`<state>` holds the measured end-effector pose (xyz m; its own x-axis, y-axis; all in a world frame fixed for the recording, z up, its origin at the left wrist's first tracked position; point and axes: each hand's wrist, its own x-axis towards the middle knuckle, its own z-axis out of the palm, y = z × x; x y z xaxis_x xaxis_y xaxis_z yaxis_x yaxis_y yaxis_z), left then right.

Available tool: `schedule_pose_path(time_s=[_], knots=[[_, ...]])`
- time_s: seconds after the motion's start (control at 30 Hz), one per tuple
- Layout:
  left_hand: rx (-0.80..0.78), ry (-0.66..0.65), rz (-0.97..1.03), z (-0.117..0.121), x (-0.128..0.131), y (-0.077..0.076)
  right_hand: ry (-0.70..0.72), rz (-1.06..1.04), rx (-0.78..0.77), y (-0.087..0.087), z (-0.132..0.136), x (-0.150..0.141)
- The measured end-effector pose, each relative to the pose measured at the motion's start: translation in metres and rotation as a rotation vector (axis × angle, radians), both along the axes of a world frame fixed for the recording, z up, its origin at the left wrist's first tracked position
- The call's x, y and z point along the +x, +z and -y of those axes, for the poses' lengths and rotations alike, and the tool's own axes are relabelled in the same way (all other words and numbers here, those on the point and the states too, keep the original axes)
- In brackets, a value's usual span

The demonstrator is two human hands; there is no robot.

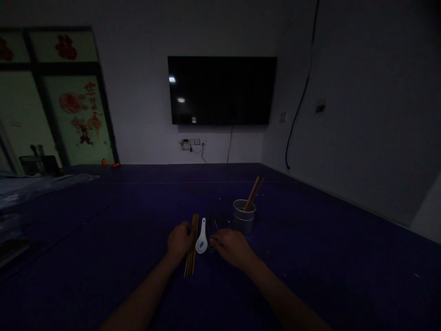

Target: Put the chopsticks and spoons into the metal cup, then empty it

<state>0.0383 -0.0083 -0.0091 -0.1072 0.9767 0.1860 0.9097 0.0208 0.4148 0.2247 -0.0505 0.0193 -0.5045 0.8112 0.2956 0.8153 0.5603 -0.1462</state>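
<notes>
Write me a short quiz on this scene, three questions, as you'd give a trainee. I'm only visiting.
1. Which hand is at the lying chopsticks?
2. True or false: the white spoon lies between those chopsticks and the right hand.
3. As the person sees it, where does the cup stand?
a) left of the white spoon
b) right of it
c) on top of it

Key:
1. The left hand.
2. True.
3. b
</notes>
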Motion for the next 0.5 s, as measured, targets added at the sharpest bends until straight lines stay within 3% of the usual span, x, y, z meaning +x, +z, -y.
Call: schedule_pose_path(time_s=[0.5], knots=[[-0.011, -0.025, -0.022, 0.0012, 0.0008, 0.0028, 0.027, 0.059, -0.069, -0.0029, 0.0011, -0.0014]])
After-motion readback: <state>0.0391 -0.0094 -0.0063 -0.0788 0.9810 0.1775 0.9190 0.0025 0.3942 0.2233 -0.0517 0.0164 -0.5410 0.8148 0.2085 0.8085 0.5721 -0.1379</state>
